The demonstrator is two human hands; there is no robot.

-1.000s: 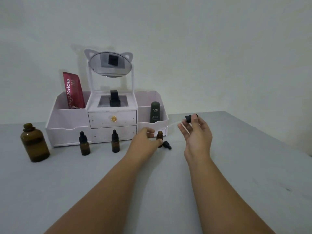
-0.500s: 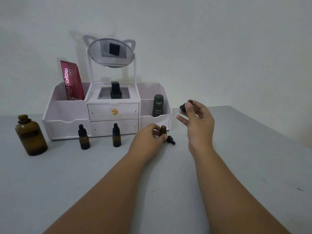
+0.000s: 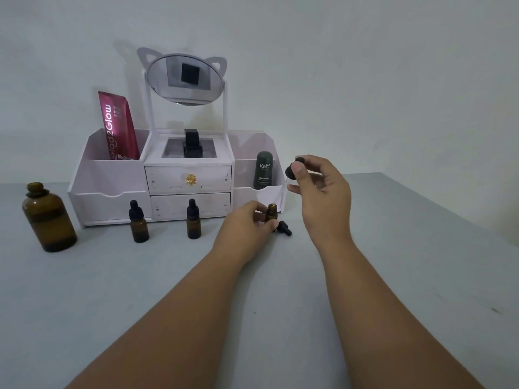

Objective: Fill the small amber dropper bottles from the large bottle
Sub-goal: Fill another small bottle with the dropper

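My left hand [image 3: 247,224] grips an uncapped small amber dropper bottle [image 3: 271,212] that stands on the grey table [image 3: 393,262]. Just above and right of it, my right hand [image 3: 323,192] pinches the black bulb of a glass dropper [image 3: 292,171], its clear tube slanting down toward the bottle's mouth. A loose black dropper cap [image 3: 284,228] lies on the table beside the bottle. Two capped small amber bottles [image 3: 138,226] [image 3: 193,220] stand to the left. The large amber bottle [image 3: 48,219] stands at the far left.
A white cosmetic organiser [image 3: 112,189] with two drawers and a cat-ear mirror [image 3: 184,78] stands against the wall behind the bottles. It holds a red Glad2Glow sachet [image 3: 118,127], a black item in the middle and a dark green Kahf tube [image 3: 264,171].
My right hand has turned over from palm-up and now holds the dropper with its tube pointing down toward the bottle. My left hand stays on the small bottle.
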